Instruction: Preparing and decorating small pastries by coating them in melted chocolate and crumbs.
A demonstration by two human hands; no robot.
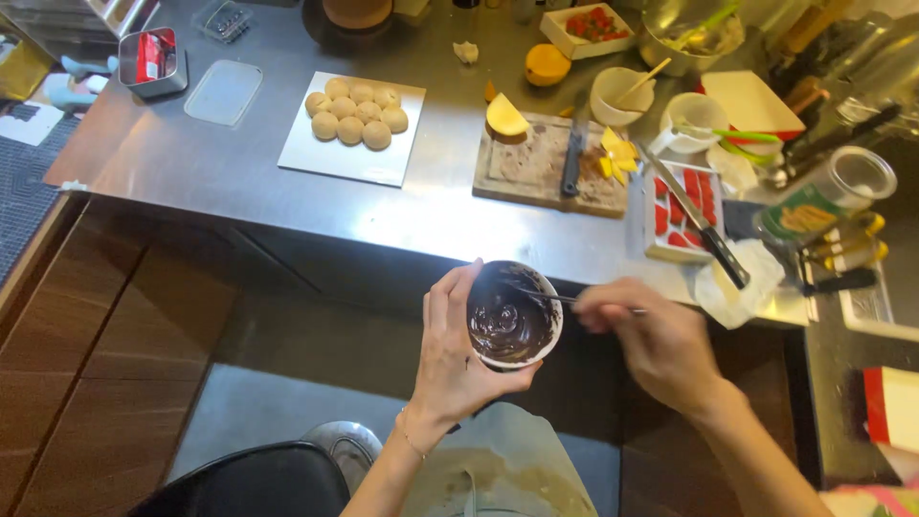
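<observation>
Both forearms are bare, with no sleeves in sight. The left hand [450, 359] has a thin bracelet [412, 442] around the wrist. The right hand [661, 345] shows no ring or watch. At 6 o'clock, between the arms, hangs a grey-beige apron [503, 469] with brownish stains.

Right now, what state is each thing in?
Left hand: cupping the small bowl.
Small bowl: held off the counter, holds dark chocolate mix.
Right hand: gripping a thin utensil dipped in the bowl.
Dough balls: clustered on a white tray.
Long knife: lying across the strawberry tray.
</observation>
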